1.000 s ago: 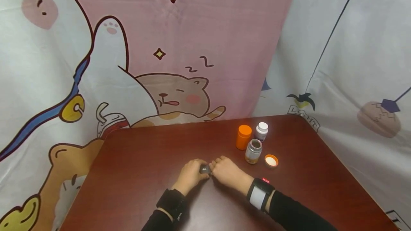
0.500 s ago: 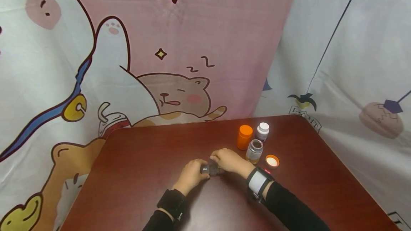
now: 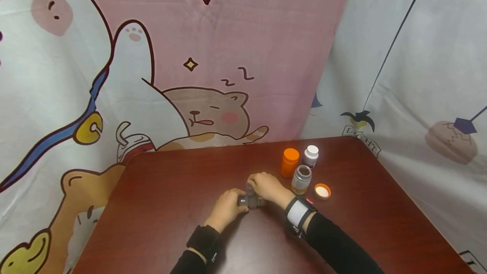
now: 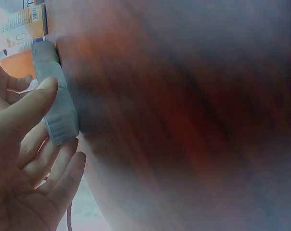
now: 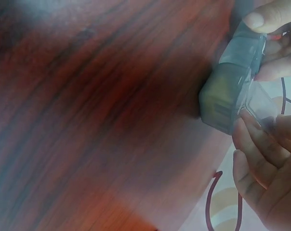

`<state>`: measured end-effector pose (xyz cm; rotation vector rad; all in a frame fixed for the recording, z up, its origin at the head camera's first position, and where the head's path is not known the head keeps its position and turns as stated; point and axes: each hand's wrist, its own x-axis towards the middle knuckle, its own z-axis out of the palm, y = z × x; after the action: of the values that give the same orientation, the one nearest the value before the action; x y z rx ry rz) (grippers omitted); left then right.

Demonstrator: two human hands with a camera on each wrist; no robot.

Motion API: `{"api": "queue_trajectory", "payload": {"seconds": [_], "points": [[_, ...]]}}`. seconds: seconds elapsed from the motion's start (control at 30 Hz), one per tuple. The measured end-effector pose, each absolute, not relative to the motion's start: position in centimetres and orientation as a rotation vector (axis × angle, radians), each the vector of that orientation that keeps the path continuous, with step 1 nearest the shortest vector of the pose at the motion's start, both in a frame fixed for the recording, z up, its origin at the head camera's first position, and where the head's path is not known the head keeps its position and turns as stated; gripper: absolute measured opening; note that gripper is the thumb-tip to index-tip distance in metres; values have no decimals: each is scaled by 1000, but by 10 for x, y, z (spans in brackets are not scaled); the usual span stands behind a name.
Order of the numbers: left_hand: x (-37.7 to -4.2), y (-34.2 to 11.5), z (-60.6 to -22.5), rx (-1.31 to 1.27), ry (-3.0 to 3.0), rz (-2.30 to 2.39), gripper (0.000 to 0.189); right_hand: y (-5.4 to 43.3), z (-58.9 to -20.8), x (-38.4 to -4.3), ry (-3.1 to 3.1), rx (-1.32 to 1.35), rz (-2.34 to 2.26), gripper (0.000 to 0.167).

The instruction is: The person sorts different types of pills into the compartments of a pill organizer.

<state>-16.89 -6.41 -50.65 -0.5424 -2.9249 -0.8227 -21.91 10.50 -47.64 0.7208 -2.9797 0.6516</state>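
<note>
A small grey translucent pill box [image 3: 253,201] lies on the table between both hands. My left hand [image 3: 225,208] grips its left end, with the thumb [image 4: 37,103] along one side and fingers under the other in the left wrist view. A clear lid [image 5: 261,105] stands raised on the pill box, and my right hand [image 3: 266,187] pinches it between thumb and fingers. Something yellowish shows dimly through the wall of the end compartment of the pill box [image 5: 222,98] in the right wrist view. The right hand partly covers the lid in the head view.
Right of the hands stand an uncapped grey jar [image 3: 302,181], an orange bottle [image 3: 290,163] and a white-capped bottle [image 3: 311,156]. An orange cap [image 3: 322,191] lies with its white inside up. A printed curtain [image 3: 266,54] hangs behind the brown table [image 3: 182,176].
My right hand has moved up and away from my left hand, and the pill box shows between them. A lid now stands raised in the right hand's fingers. The left hand stays put.
</note>
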Motion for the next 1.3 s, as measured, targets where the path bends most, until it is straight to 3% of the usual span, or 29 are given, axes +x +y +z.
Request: {"api": "queue_trajectory", "payload": {"seconds": [0.37, 0.63, 0.77, 1.07, 1.3], "points": [[-164, -60, -506, -459, -2924, -820, 43, 131, -470, -190, -2833, 664, 514, 34], [-164, -57, -505, -442, -2943, -818, 44, 192, -451, -149, -2527, 788, 566, 39], [-162, -58, -504, -454, -2946, -795, 44, 229, -449, -138, -2442, 722, 563, 45], [-162, -60, -502, -485, -2936, -667, 41, 305, -475, -148, -2744, 293, 628, 63], [-161, -61, -502, -495, -2922, -640, 44, 325, -508, -167, -2913, 309, 587, 74]]}}
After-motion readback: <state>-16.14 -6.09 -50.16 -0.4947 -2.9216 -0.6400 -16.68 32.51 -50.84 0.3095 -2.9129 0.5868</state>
